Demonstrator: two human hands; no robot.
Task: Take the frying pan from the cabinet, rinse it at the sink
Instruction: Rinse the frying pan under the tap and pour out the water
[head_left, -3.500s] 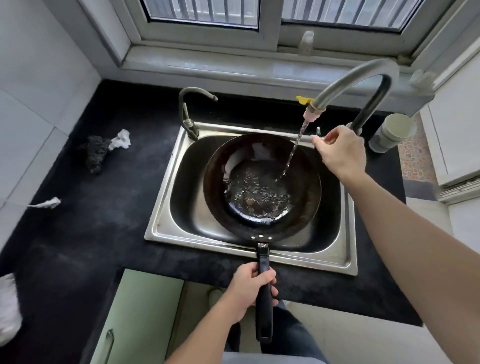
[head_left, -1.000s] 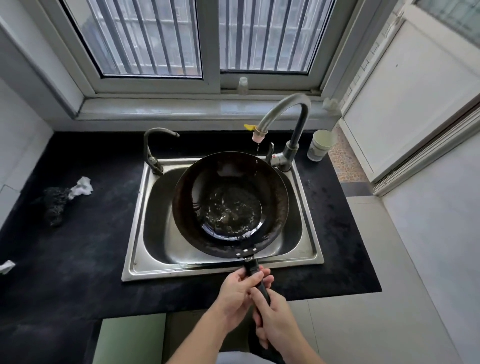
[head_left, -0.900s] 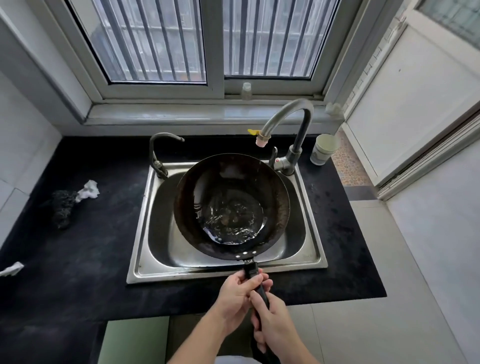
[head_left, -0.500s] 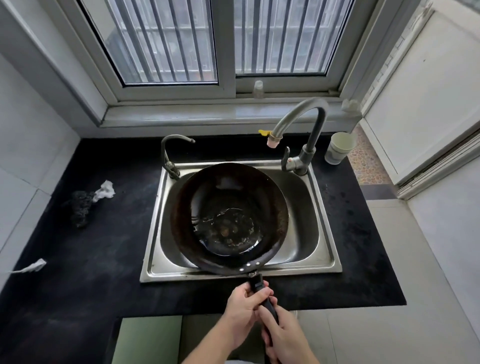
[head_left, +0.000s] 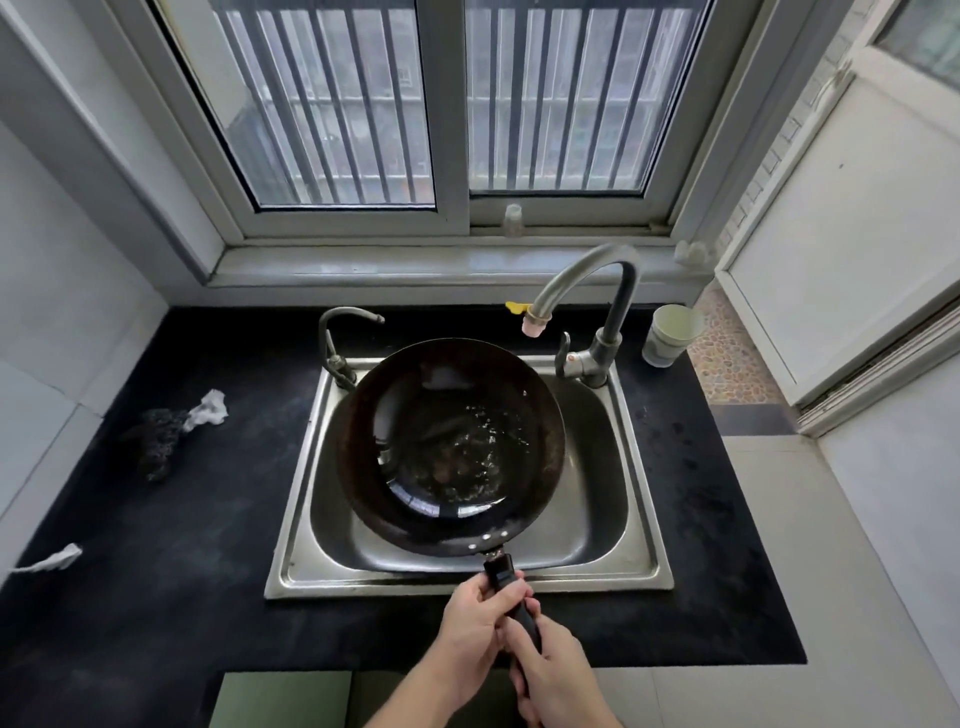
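The tap (head_left: 535, 323) has stopped running, and our right hand (head_left: 556, 675) has joined our left hand (head_left: 475, 629). Both grip the handle (head_left: 501, 571). The pan (head_left: 452, 447) hangs over the sink (head_left: 644, 519) with water pooled inside, so we judge swirling and emptying comes next.

1. The right grip (head_left: 558, 670) has left the lever of the faucet (head_left: 584, 278). It now curls round the black handle (head_left: 501, 574) of the frying pan (head_left: 410, 415), just behind the left grip (head_left: 475, 629).
2. The stream that ran from the spout into the pan has stopped.
3. The water (head_left: 470, 452) in the pan, once churning at the middle, has slid toward the pan's right side and shows small ripples.
4. The view has drawn back, so more of the window shows above the sink (head_left: 467, 584).
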